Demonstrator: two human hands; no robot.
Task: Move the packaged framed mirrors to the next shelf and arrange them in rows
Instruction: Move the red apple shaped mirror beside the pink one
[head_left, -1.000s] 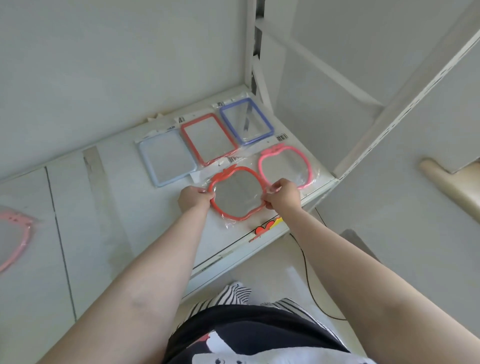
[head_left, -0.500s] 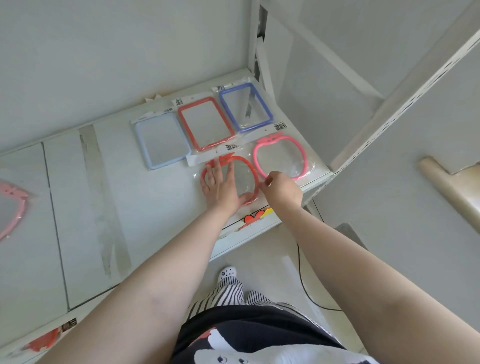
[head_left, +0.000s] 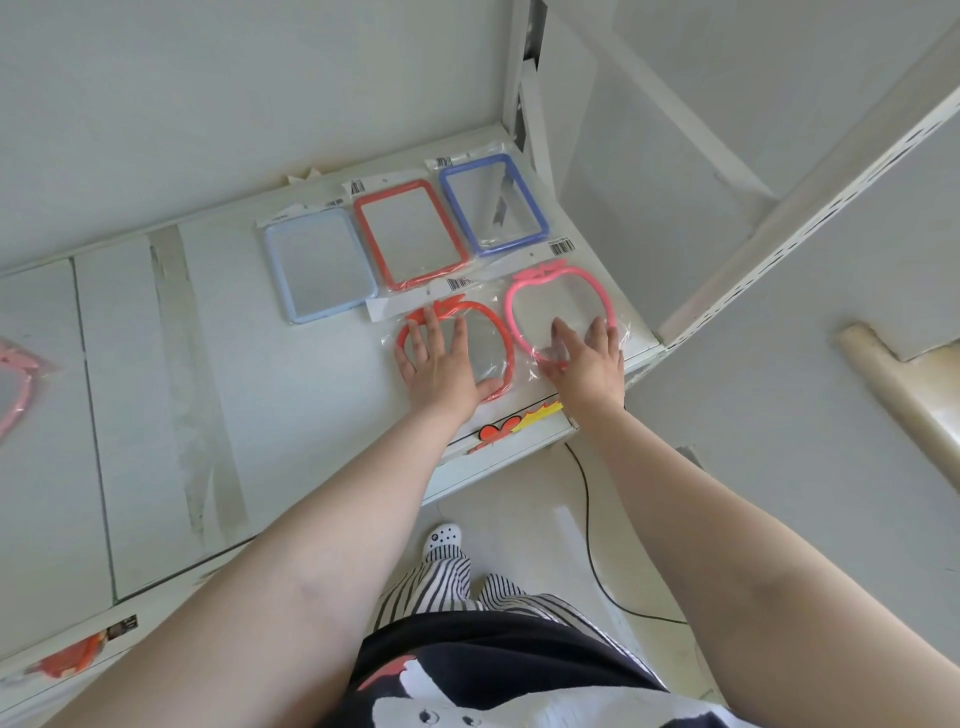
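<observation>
On the white shelf (head_left: 322, 395) five packaged mirrors lie flat in two rows, near its right end. The back row has three rectangular ones side by side: the light blue mirror (head_left: 318, 265) on the left, the red rectangular mirror (head_left: 410, 234) in the middle, and the dark blue mirror (head_left: 493, 203) on the right, close to the corner post. The front row has two rounded ones with a leaf shape on top: the red round mirror (head_left: 483, 343) and, just beside it on the right, the pink round mirror (head_left: 561, 301). All are in clear plastic bags with white header cards and barcode labels. The left hand (head_left: 439, 364) lies flat on the red round mirror, fingers spread and pointing to the back; its grip is released, it only presses from above. The right hand (head_left: 587, 364) lies in the same way on the near edge of the pink round mirror, grip released too, fingers stretched over the frame and the glass. Far on the left edge of the shelf, well apart from the rows, a part of another pink mirror (head_left: 15, 395) shows. On the front lip of the shelf, under the hands, there is a red and yellow sticker (head_left: 519, 423). Below, the floor with a black cable (head_left: 589, 545) is visible.
</observation>
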